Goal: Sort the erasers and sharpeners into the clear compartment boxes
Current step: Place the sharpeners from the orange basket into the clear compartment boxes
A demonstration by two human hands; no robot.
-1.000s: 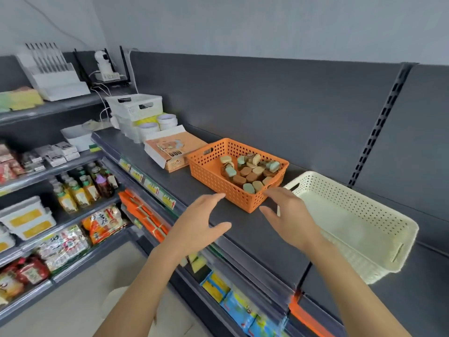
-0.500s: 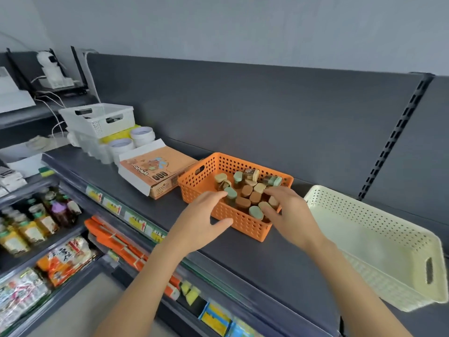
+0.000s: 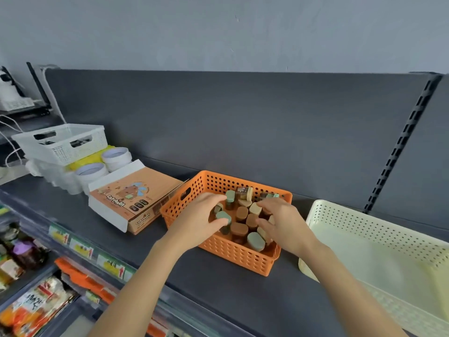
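Observation:
An orange perforated basket (image 3: 233, 257) on the dark shelf holds several small stationery pieces with brown, green and beige tops (image 3: 241, 212). Both my hands reach into it from the front. My left hand (image 3: 198, 221) is over the basket's left side, fingers curved, with its thumb against a green-topped piece (image 3: 223, 216). Over the right side, my right hand (image 3: 279, 223) has its fingers spread above the brown and beige pieces. Neither hand lifts anything. I see no clear compartment box.
A cream perforated basket (image 3: 379, 224) stands to the right of the orange one. An open orange cardboard box (image 3: 131, 198) lies to the left, with white tape rolls (image 3: 116, 155) and a white basket (image 3: 60, 142) behind it. Lower shelves of goods run at the left.
Both hands moved forward from the shelf's front edge into the orange basket and now touch the pieces. The camera moved closer and turned right.

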